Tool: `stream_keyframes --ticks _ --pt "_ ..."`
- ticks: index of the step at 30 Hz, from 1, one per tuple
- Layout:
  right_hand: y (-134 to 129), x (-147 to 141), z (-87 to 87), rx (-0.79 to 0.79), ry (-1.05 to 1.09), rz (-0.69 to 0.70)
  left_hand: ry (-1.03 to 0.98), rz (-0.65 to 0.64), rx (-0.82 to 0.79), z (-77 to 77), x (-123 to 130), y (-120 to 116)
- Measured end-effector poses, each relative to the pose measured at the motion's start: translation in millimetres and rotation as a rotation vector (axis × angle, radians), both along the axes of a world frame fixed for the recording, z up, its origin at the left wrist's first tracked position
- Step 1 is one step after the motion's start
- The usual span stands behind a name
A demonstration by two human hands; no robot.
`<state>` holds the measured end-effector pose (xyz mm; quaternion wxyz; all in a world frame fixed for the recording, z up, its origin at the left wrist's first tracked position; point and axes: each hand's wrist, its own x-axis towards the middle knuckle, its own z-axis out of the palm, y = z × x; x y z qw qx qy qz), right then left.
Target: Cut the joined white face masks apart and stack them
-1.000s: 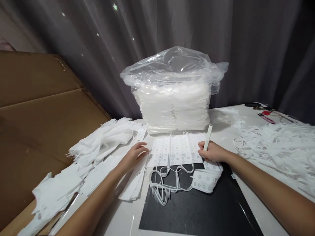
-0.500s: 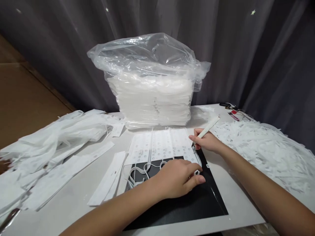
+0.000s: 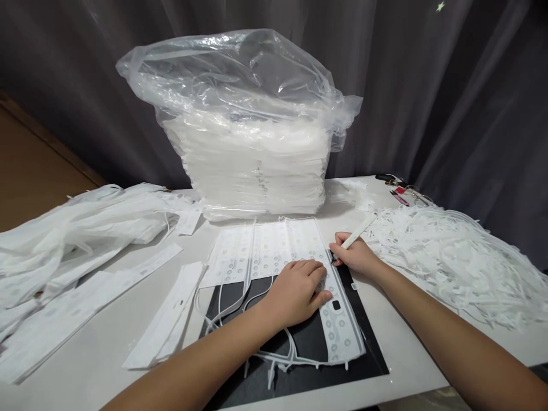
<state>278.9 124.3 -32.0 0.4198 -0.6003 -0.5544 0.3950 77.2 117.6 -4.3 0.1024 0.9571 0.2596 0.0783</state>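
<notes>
On the black mat [image 3: 317,378], the printed white sheet [image 3: 341,330] could slip beneath the flat, unclenched left hand [image 3: 295,291], making the pen-like tool [image 3: 358,231], perhaps bladed, gripped by the right hand [image 3: 355,252] at the mat's right edge, stray.

**Dark grey fabric curtain [image 3: 385,63] backs your smooth white surface [image 3: 98,354]**

In front of you, the curtain hangs across the full width in deep vertical folds, some nearly black toward your far right. High on that side, a small, pale, pointed star [image 3: 440,7] shows against the cloth. To your left, a plain brown cardboard panel [image 3: 38,154] slopes down toward the curtain's lower part. Your surface runs back to the foot of the folds. Light falls brightest on its white top, while the drapery above it sits in dimmer, cooler tones.
</notes>
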Motion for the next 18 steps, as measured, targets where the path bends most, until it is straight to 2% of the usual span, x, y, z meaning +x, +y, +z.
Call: stream_keyframes --ticks 8,13,16,18 --pt "-1 2 0.8 -0.002 -0.063 0.026 0.035 0.011 -0.007 0.2 2 1" --pt "-3 -1 4.3 0.009 -0.171 0.028 0.110 -0.007 -0.030 14.2 5 2" --pt "-5 -2 6.3 0.013 -0.230 0.029 0.173 0.008 -0.031 22.2 14 7" --pt "-6 -2 6.9 0.018 -0.258 0.026 0.168 0.040 -0.013 22.2 24 13"
